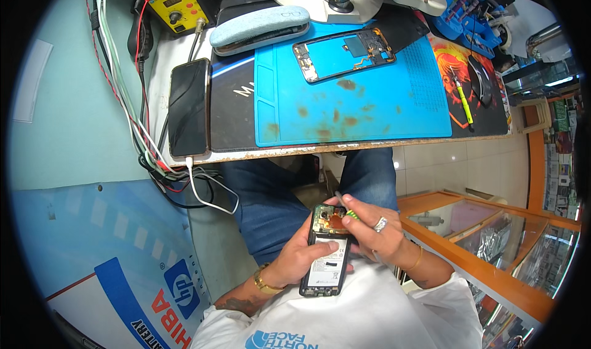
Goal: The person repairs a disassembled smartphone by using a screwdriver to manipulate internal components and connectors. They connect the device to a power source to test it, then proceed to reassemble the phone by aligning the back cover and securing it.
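Note:
My left hand grips an opened smartphone over my lap, its thumb lying on the white-labelled battery. The bare circuit board shows at the phone's top end. My right hand, with a ring on one finger, is closed around a slim tool with a grey end and a green-yellow part. This tool is held at the upper right of the board; its exact kind and working tip cannot be made out. Some right-hand fingers are hidden behind the phone's side.
On the bench, a blue work mat bears a detached phone frame. Around it are a dark-screened phone with a white cable, a glasses case, a yellow pen-like tool and a mouse. A glass-topped cabinet stands right.

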### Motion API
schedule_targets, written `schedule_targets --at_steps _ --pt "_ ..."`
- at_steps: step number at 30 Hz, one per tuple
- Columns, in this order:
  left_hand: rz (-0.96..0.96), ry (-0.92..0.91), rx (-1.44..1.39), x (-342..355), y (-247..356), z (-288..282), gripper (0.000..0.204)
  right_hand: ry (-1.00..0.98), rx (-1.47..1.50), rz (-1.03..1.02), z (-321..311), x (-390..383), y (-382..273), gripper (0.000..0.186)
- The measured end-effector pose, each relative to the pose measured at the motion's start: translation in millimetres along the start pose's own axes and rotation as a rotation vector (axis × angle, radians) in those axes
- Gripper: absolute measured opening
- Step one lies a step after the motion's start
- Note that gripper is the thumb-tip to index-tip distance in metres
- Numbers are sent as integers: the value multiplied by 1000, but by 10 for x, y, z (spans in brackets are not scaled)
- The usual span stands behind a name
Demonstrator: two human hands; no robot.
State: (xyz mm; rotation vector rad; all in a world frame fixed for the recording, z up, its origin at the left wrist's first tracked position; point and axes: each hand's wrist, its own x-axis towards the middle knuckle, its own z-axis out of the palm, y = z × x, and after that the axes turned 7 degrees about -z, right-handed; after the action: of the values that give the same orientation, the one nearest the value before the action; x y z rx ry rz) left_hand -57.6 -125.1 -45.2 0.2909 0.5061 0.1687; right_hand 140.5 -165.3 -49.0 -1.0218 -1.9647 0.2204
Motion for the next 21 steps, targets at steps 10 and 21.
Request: schedule_targets --at_steps 10,21 --pt "68 27 17 17 31 56 77 -95 81 -3 -112 115 -38 34" --pt "165 65 148 64 -47 40 78 -116 -80 -21 0 142 -92 28"
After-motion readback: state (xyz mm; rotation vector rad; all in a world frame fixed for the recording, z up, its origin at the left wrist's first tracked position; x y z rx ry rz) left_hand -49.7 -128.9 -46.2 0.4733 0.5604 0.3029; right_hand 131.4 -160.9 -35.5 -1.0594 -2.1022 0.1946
